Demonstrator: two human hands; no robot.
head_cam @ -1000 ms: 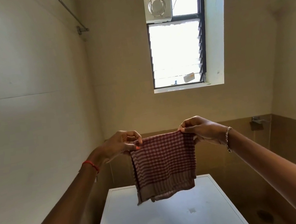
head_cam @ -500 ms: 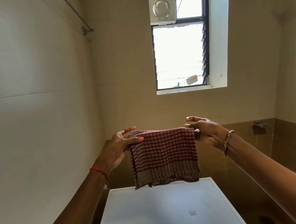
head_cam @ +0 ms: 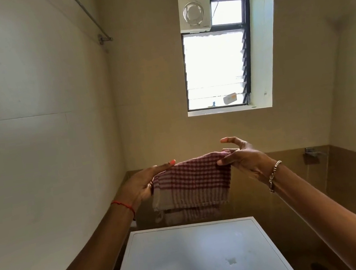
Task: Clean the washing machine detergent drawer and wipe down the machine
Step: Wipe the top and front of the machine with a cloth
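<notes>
White enamel fills the near view: the washer [head_cam: 191, 260] top lies just below me, with one small pale mark [head_cam: 231, 261] toward its right side. I cannot see the detergent drawer from here.

Above the washer's far edge, and clear of it, both hands hold the checked cloth [head_cam: 193, 181] in the air. My left hand [head_cam: 141, 186] has the cloth's left end between a straight thumb laid along the top fold and the fingers [head_cam: 149, 186] beneath. My right hand [head_cam: 243, 159] pinches the right end between the thumb and the curled fingers, while its forefinger points up, free of the fabric. The cloth is doubled over, its striped hem hanging in front and a second layer showing just below it.

I judge this to be the cloth being folded into a pad, so wiping has not begun. The next move calls for one more fold or a bunching into one hand, then bringing it down flat onto the top, starting near that mark.

Beyond the hands stand the tan wall, the window [head_cam: 215, 69] and a fan [head_cam: 194, 13] at its upper left.

A second ago the cloth hung at full length from its two top corners; now it is halved and shorter, and the right forefinger has let go.
</notes>
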